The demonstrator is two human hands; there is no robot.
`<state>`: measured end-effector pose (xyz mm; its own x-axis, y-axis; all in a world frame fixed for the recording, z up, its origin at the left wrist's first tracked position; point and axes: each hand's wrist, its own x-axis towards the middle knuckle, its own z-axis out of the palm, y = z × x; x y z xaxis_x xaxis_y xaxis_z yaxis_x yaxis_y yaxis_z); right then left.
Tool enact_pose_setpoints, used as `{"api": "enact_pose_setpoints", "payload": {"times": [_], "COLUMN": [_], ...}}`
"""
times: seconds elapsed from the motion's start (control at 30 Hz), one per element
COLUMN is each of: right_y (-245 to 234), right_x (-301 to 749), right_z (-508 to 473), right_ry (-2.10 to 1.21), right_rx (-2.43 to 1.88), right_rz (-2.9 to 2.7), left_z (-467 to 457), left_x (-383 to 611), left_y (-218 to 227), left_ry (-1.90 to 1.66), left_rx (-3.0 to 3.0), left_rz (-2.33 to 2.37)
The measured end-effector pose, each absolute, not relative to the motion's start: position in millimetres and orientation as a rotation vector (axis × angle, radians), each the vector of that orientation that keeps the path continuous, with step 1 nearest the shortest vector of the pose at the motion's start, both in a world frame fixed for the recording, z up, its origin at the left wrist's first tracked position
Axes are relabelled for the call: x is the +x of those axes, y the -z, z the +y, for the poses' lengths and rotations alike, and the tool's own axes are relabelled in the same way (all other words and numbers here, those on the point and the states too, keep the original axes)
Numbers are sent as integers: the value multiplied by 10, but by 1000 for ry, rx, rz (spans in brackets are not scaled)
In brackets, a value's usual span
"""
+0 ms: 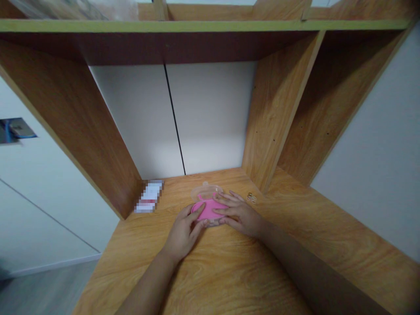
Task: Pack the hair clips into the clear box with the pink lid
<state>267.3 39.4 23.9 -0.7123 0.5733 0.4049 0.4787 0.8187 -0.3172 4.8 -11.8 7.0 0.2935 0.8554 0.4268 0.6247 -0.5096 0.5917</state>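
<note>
A small oval case with a pink panel (210, 210) lies on the wooden desktop between my hands. Its clear plastic lid (206, 190), with pink marks on it, stands out behind the pink part. Something patterned shows along the near edge, too small to make out. My left hand (183, 232) grips the case's left end, thumb at the near side and a finger on the pink surface. Over the right end lies my right hand (241, 215), its fingers spread and stretched across the pink panel. Several small dark and light rings (251, 198) rest just right of my right fingertips.
A blurred white card or packet with a red band (149, 197) lies at the back left of the desktop (216, 271). Wooden uprights (278, 105) stand at both sides, with a shelf (197, 26) overhead. A white panel (210, 113) closes the back.
</note>
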Motion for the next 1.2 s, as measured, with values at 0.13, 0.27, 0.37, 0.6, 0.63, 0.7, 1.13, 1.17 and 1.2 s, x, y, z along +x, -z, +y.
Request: {"api": "enact_pose_setpoints", "payload": {"times": [0.13,0.27,0.37,0.6,0.63,0.7,1.13,1.17,1.2], "right_y": [-215,-184,-165,-148,-148,-149,-245,-238,-229], "right_x": [2667,2728,2790,2778,2770,2759,2846,2916,2993], "right_z": [398,452,495,497,492,484,450,495,543], "right_ry": [-183,-98,-88,-149,-162,-194,-91,-39,8], "right_rx": [-741,-685,-672,-698,-707,-721,-753,-835,-924], "right_rz": [-2463,-2361,-2313,-2299,-2294,-2277,-2152,-2057,-1951], "left_z": [-115,-115,-112,-116,-120,-128,-98,-100,-104], "left_x": [28,7,1,19,25,41,73,71,71], "left_y": [-64,-62,-56,-39,-44,-57,-4,0,1], "left_ry": [-1024,-1028,-998,-1018,-1021,-1027,-1098,-1098,-1096], "left_rx": [2279,2283,2277,2222,2211,2169,2091,2093,2096], "left_rz": [1345,1369,1376,1377,1380,1414,1414,1418,1423]}}
